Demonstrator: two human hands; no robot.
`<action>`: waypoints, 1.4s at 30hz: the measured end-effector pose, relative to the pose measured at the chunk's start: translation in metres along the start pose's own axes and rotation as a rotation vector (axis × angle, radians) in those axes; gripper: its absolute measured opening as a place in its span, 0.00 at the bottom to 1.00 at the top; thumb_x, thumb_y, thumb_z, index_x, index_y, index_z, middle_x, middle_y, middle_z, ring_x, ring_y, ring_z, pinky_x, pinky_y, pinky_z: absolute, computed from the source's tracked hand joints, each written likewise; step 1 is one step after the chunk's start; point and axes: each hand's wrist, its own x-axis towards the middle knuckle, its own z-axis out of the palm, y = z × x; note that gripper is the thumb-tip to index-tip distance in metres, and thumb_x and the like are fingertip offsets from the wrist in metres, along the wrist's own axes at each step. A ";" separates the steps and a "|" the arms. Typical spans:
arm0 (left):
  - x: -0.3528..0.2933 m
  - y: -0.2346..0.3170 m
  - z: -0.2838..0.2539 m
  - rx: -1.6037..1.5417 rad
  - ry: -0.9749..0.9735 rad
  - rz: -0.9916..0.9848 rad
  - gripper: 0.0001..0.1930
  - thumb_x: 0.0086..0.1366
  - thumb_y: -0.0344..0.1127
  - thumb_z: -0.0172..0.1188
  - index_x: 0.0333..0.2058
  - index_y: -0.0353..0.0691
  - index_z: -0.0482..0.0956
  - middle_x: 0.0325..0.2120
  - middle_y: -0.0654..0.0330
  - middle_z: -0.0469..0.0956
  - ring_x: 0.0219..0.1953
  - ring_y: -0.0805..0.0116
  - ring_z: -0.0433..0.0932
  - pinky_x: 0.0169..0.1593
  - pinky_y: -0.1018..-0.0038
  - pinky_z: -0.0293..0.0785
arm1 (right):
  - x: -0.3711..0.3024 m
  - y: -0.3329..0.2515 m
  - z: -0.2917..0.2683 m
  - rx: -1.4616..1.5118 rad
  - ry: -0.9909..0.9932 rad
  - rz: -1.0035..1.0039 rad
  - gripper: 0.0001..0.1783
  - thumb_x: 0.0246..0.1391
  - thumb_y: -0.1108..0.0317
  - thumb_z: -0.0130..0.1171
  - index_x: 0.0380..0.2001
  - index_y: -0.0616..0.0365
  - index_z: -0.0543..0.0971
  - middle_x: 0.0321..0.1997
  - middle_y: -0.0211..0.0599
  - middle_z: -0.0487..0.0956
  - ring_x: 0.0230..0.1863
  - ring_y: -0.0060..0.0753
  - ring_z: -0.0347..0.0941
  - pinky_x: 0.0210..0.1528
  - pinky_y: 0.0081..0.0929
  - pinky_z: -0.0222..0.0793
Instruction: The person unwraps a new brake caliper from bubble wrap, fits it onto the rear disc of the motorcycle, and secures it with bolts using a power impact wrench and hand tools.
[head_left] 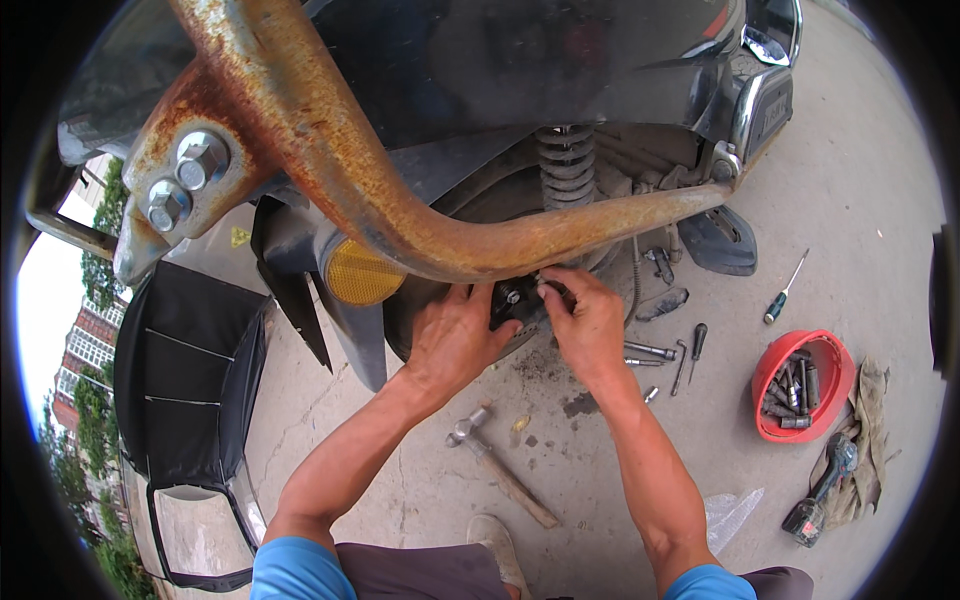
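My left hand rests against a dark, round wheel part under the vehicle, thumb apart from its fingers. A rusty bent bar covers some of its fingertips. Beside it, the fingertips of my right hand pinch together at a small piece I cannot make out. Between the hands shows a shiny bolt-like fitting on the dark part. Just above them rises a coil spring shock absorber. An orange round reflector sits left of my left hand.
A hammer lies below my hands. Right are sockets, a screwdriver, another screwdriver, a red helmet holding sockets, and a cordless power tool on a rag. A black folded canopy stands left.
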 end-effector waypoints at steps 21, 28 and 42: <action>-0.001 -0.002 -0.003 -0.024 0.035 0.054 0.40 0.56 0.41 0.74 0.64 0.39 0.66 0.52 0.44 0.73 0.39 0.38 0.84 0.40 0.52 0.83 | 0.001 -0.007 0.003 0.035 -0.033 0.083 0.13 0.54 0.76 0.66 0.44 0.61 0.85 0.37 0.46 0.84 0.31 0.41 0.82 0.36 0.33 0.76; 0.000 -0.002 -0.002 -0.031 0.054 0.060 0.39 0.55 0.41 0.75 0.63 0.39 0.67 0.53 0.45 0.73 0.40 0.39 0.83 0.41 0.52 0.83 | 0.000 -0.010 0.003 0.017 -0.017 0.089 0.13 0.53 0.76 0.67 0.44 0.61 0.86 0.36 0.44 0.84 0.27 0.37 0.79 0.33 0.31 0.74; -0.001 -0.008 0.001 -0.050 0.064 0.082 0.40 0.56 0.43 0.73 0.65 0.37 0.67 0.53 0.43 0.73 0.41 0.40 0.83 0.43 0.54 0.83 | -0.025 -0.010 -0.004 0.038 0.080 0.105 0.11 0.53 0.75 0.68 0.42 0.62 0.85 0.33 0.41 0.83 0.22 0.29 0.75 0.27 0.28 0.70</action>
